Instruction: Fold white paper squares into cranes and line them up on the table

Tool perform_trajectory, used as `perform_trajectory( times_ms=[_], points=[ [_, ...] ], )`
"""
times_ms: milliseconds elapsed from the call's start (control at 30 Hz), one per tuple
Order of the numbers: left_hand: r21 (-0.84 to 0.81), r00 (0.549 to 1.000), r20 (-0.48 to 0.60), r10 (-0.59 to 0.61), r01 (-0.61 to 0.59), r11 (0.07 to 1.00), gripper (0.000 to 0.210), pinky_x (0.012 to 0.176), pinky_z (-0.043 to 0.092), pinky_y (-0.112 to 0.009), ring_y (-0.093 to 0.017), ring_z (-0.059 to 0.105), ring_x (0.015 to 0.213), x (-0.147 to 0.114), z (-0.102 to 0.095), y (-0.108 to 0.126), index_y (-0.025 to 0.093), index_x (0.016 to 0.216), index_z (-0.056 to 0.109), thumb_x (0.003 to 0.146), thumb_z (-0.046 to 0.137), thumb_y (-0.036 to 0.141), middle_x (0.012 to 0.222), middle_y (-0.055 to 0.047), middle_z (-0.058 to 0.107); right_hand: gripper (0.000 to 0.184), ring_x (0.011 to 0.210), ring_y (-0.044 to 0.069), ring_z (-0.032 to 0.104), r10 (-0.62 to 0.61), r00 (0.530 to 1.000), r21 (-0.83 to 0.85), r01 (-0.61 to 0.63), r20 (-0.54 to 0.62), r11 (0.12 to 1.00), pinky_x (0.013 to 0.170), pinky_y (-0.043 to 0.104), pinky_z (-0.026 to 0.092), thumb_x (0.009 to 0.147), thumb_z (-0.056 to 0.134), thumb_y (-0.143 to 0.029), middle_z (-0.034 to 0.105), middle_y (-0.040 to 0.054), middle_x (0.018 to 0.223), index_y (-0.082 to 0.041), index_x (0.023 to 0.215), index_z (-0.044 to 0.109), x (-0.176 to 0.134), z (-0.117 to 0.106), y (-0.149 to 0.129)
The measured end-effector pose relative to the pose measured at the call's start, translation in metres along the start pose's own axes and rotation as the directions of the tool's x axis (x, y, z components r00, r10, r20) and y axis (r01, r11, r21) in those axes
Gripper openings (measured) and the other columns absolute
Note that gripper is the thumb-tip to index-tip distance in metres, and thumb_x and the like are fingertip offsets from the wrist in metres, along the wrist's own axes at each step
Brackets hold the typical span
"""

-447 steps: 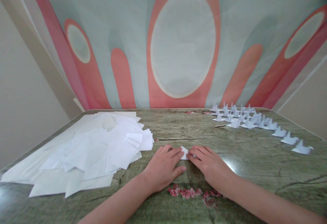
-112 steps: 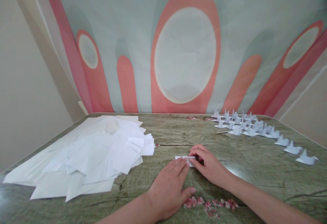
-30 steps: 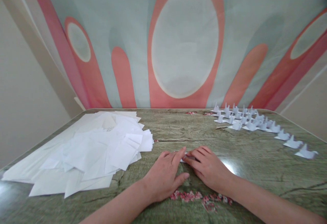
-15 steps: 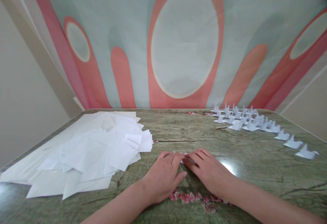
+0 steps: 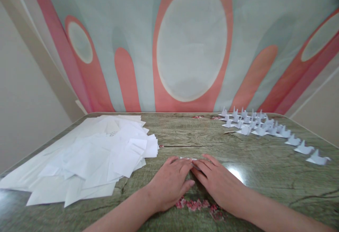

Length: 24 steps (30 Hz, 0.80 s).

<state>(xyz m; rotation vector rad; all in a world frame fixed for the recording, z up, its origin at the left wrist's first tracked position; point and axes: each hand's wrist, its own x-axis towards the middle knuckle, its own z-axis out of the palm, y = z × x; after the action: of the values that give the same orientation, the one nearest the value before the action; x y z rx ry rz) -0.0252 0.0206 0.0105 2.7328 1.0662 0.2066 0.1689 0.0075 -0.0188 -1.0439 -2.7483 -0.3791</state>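
Observation:
Near the middle of the table, a small piece of white folded paper lies almost wholly under my fingers. Only thin edges of it show. My left hand rests over its left part, fingertips curled onto it and the thumb pointing right, off the paper. From the right, my right hand presses on the paper, its fingers meeting the left fingertips. One right finger stands a little raised at the far side. How the paper is folded under the hands I cannot make out.
A broad, loose pile of white paper sheets covers the table's left side. At the right stand several folded white paper birds in rows. A wall hanging with coral shapes rises behind the table's far edge.
My right hand has shifted slightly, and one of its fingers has lifted at the far side. My left hand stays nearly in place on the paper.

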Motion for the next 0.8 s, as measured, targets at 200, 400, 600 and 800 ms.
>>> perform_trajectory(
  times_ms=[200, 400, 600, 800],
  points=[
    [0.010, 1.000, 0.011, 0.015, -0.015, 1.000, 0.039, 0.107, 0.020, -0.039, -0.018, 0.039, 0.123, 0.0004, 0.0025, -0.0015, 0.020, 0.126, 0.039, 0.090, 0.040, 0.036, 0.130, -0.006, 0.048, 0.041, 0.109, 0.025, 0.047, 0.008, 1.000, -0.025, -0.007, 0.018, 1.000, 0.102, 0.043, 0.027, 0.079, 0.050, -0.019, 0.053, 0.0132, 0.120, -0.008, 0.119, 0.051, 0.0004, 0.0034, -0.0009],
    [0.022, 1.000, -0.001, 0.020, -0.020, 1.000, 0.043, 0.110, 0.014, -0.038, -0.018, 0.038, 0.124, 0.0017, 0.0055, -0.0025, 0.018, 0.125, 0.039, 0.088, 0.044, 0.038, 0.130, -0.007, 0.048, 0.040, 0.109, 0.025, 0.046, 0.018, 1.000, -0.034, -0.018, 0.003, 0.999, 0.102, 0.043, 0.028, 0.079, 0.053, -0.021, 0.054, 0.0126, 0.119, -0.008, 0.117, 0.053, 0.0010, 0.0059, -0.0023],
    [0.034, 0.999, 0.017, 0.032, -0.032, 0.999, 0.045, 0.110, 0.011, -0.038, -0.018, 0.037, 0.125, 0.0011, 0.0036, -0.0018, 0.018, 0.126, 0.038, 0.088, 0.044, 0.040, 0.131, -0.008, 0.047, 0.040, 0.111, 0.026, 0.046, 0.026, 1.000, -0.050, -0.026, 0.000, 0.998, 0.101, 0.044, 0.028, 0.079, 0.053, -0.020, 0.055, 0.0148, 0.119, -0.005, 0.116, 0.055, 0.0016, 0.0059, -0.0046],
    [0.065, 0.999, 0.009, 0.053, -0.054, 0.996, 0.043, 0.110, 0.011, -0.038, -0.017, 0.037, 0.125, 0.0010, 0.0044, -0.0027, 0.019, 0.125, 0.040, 0.088, 0.042, 0.042, 0.130, -0.007, 0.048, 0.033, 0.104, 0.025, 0.050, 0.046, 0.999, -0.094, -0.046, -0.007, 0.994, 0.100, 0.041, 0.031, 0.076, 0.055, -0.016, 0.059, 0.0137, 0.111, -0.005, 0.106, 0.061, -0.0011, 0.0030, -0.0036]
  ],
)
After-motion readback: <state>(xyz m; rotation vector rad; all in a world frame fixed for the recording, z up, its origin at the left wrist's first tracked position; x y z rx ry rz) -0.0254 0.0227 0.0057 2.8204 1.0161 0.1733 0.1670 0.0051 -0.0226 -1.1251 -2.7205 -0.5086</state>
